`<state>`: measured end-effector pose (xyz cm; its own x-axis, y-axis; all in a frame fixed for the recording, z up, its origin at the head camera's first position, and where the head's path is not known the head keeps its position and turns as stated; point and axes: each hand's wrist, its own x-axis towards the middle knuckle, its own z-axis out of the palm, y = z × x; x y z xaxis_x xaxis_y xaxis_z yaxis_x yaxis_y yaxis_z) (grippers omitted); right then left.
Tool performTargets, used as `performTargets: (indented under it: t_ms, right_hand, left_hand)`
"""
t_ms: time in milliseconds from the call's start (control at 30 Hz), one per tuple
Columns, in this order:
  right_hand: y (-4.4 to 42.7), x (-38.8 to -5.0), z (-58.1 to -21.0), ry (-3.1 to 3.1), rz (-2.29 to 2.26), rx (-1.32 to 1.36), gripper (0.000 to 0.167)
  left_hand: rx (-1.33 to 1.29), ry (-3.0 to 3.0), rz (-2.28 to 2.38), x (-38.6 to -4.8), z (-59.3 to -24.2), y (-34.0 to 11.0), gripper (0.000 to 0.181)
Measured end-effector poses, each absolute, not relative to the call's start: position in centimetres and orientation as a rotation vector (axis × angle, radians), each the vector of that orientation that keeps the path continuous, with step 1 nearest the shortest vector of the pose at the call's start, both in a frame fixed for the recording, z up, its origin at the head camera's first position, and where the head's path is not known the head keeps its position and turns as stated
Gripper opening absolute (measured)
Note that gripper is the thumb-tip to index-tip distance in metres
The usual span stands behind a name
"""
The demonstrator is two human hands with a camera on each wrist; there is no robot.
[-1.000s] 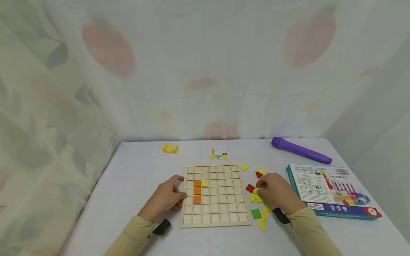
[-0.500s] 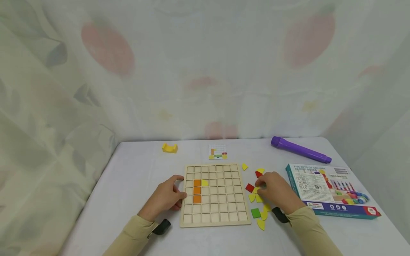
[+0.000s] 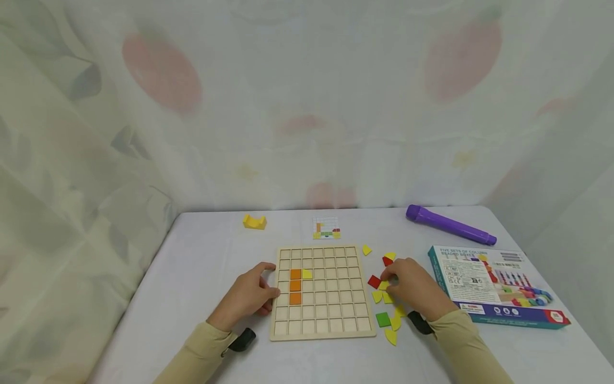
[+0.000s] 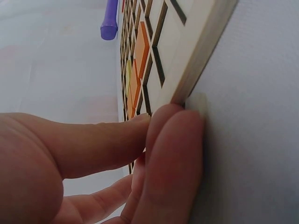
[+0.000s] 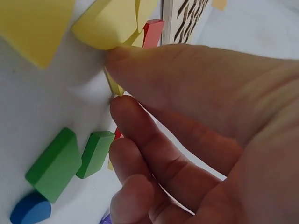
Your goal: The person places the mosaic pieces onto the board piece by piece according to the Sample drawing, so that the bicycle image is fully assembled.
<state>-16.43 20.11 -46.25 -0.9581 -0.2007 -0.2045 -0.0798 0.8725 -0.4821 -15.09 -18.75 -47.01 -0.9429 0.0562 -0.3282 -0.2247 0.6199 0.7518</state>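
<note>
A wooden grid board (image 3: 322, 313) lies on the table, with three orange squares (image 3: 295, 286) in one column and a yellow piece (image 3: 307, 274) beside the top one. My left hand (image 3: 247, 293) holds the board's left edge, thumb at the rim and fingers against the side in the left wrist view. Right of the board, my right hand (image 3: 416, 285) is low over loose yellow, red and green pieces. In the right wrist view its thumb and a finger pinch a thin yellow piece (image 5: 114, 85); the hand hides some pieces from the head view.
A small pattern card (image 3: 326, 228) lies behind the board, with a yellow holder (image 3: 255, 222) to its left. At the right are a purple tube (image 3: 451, 225) and a flat printed box (image 3: 499, 285). Green blocks (image 5: 55, 165) and a blue piece (image 5: 32, 208) lie near my right hand.
</note>
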Motion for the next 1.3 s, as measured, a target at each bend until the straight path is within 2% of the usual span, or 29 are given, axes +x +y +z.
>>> performTargets:
  t_ms: [567,767,1033,1300]
  right_hand:
    - [19.1,-16.0,-44.9,2.817,-0.735,-0.248,0.017]
    - [14.2,-15.8,-44.6,2.837,-0.779,-0.422,0.017]
    - [6.0,-14.4,-44.7,2.791,-0.708,-0.886,0.014]
    - [1.8,-13.5,-45.2,2.776,-0.656,-1.057,0.013]
  left_hand:
    - [-0.128,2.532,1.222,-14.9,-47.0,-18.8,0.066]
    - [-0.123,2.533,1.219,-14.9,-47.0,-18.8,0.066]
    - [-0.112,2.542,1.206,-14.9,-47.0,-18.9,0.065]
    - [-0.098,2.553,1.208,-15.0,-47.0,-18.8,0.065]
